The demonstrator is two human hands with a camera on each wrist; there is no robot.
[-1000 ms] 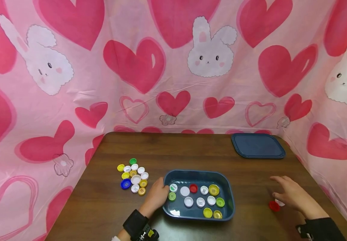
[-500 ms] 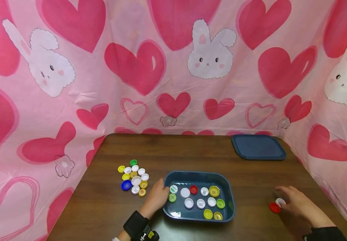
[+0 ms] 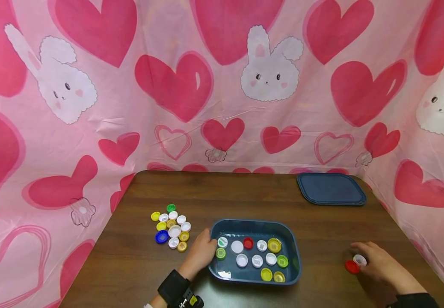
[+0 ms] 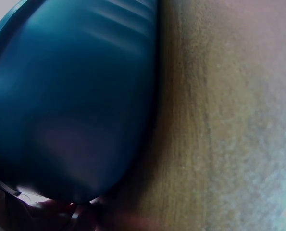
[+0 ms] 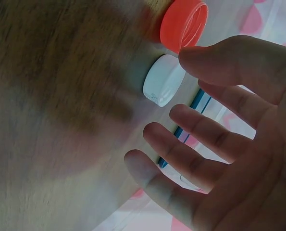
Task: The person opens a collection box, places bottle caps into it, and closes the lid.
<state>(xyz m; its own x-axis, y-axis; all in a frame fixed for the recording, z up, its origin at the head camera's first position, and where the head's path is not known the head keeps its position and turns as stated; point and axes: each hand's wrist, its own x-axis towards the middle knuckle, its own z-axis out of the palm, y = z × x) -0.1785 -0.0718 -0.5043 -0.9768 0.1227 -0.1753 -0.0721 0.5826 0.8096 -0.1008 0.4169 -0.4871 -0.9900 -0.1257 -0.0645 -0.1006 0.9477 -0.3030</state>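
Since the earlier frame, right hand (image 3: 380, 264) has drawn in over small white plastic cap (image 3: 359, 259). Left hand (image 3: 200, 251) grips left rim of dark blue plastic tray (image 3: 295, 252); right hand open, fingers spread, near table's (image 3: 245, 194) right edge, red plastic cap (image 3: 351, 267) beside

In the left wrist view the blue tray (image 4: 70, 106) is a blur, its contents unseen; the right hand (image 3: 380, 265) is cut off at the wrist by the head view's lower edge
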